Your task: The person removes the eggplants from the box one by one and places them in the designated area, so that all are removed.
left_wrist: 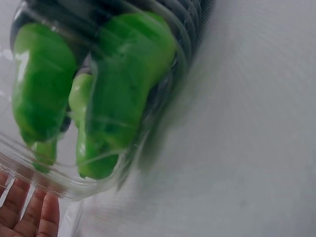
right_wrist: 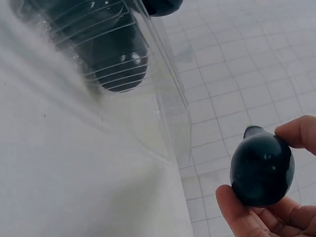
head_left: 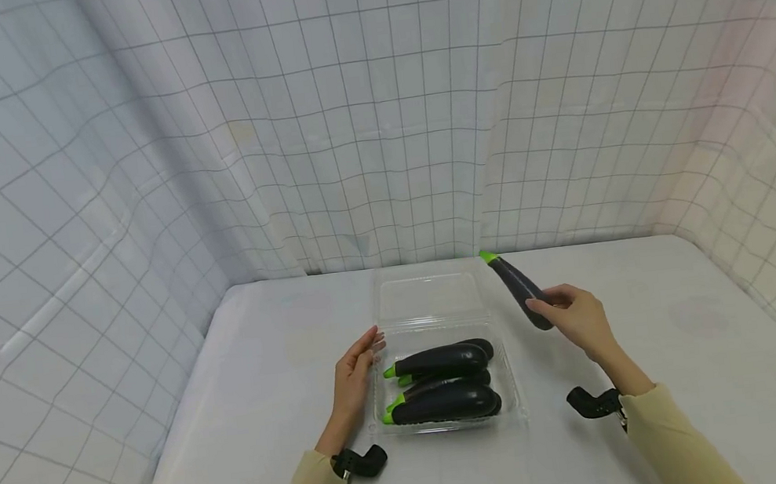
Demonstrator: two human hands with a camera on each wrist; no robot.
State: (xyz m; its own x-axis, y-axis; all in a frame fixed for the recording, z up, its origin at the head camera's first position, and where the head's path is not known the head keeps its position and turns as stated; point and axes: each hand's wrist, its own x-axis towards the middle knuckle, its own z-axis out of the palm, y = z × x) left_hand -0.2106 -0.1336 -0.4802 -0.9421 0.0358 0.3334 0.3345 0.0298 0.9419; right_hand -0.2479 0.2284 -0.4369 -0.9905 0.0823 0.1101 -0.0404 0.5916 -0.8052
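A clear plastic box [head_left: 508, 371] stands on the white table with several dark eggplants [head_left: 448, 404] in it, their green stem ends [left_wrist: 123, 84] pointing left. My left hand [head_left: 354, 376] touches the box's left side near its back corner, its fingers [left_wrist: 37, 212] fairly straight against the rim. To the right of the box, my right hand [head_left: 581, 320] pinches one eggplant [head_left: 520, 287] by its thick dark end, the green tip pointing up and away to the left. In the right wrist view the thumb and fingers lie around that eggplant [right_wrist: 262, 168].
The box's clear lid [head_left: 429, 297] lies folded open behind it, near the table's back edge. The white table [head_left: 257, 413] extends on both sides. White curtains with a dark grid [head_left: 375, 117] hang at the back and sides.
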